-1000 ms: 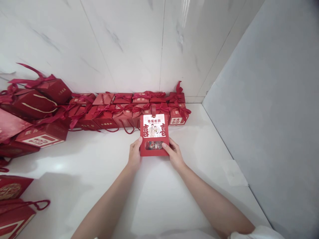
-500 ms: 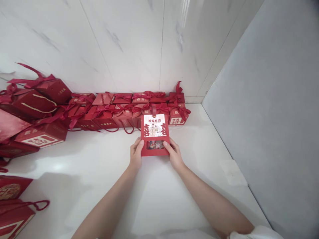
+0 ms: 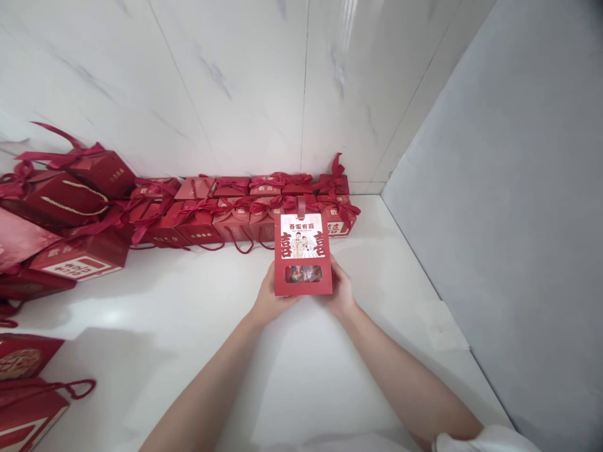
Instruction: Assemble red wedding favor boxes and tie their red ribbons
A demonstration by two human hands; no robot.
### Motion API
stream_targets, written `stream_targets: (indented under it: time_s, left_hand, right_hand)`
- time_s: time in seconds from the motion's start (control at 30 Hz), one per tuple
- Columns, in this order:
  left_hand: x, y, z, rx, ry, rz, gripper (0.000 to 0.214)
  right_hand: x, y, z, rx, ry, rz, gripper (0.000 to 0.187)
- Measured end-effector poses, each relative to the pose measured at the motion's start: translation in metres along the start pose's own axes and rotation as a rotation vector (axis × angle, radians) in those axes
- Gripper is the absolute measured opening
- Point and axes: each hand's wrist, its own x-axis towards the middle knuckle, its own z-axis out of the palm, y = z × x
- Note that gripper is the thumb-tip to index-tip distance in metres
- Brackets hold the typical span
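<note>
A red gift box (image 3: 303,289) with a ribbon tab at the top faces me, held up above the white table. Its white label carries a drawn couple and red characters, and wrapped pieces show through a small window below. My left hand (image 3: 272,298) grips the box from its left side and underneath, fingers partly hidden behind it. On the right side, my right hand (image 3: 342,292) wraps round the lower edge, its fingertips hidden behind the box.
Two rows of red boxes with bows (image 3: 200,229) stand along the marbled wall (image 3: 235,81). More red boxes (image 3: 78,257) are stacked at the left, others (image 3: 31,408) at the lower left. A grey panel (image 3: 518,207) bounds the right side; a whitish flat piece (image 3: 447,326) lies beside it.
The box has shifted slightly right and appears a little larger. Both thumbs have left its front face, and my hands now hold it from the sides and below.
</note>
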Motion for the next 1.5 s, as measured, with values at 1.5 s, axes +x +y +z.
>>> stream_targets:
  time_s: [1.5]
  left_hand:
    - [0.004, -0.008, 0.002, -0.293, 0.032, -0.087, 0.059]
  right_hand:
    - [0.008, -0.001, -0.010, 0.127, 0.091, 0.122, 0.030]
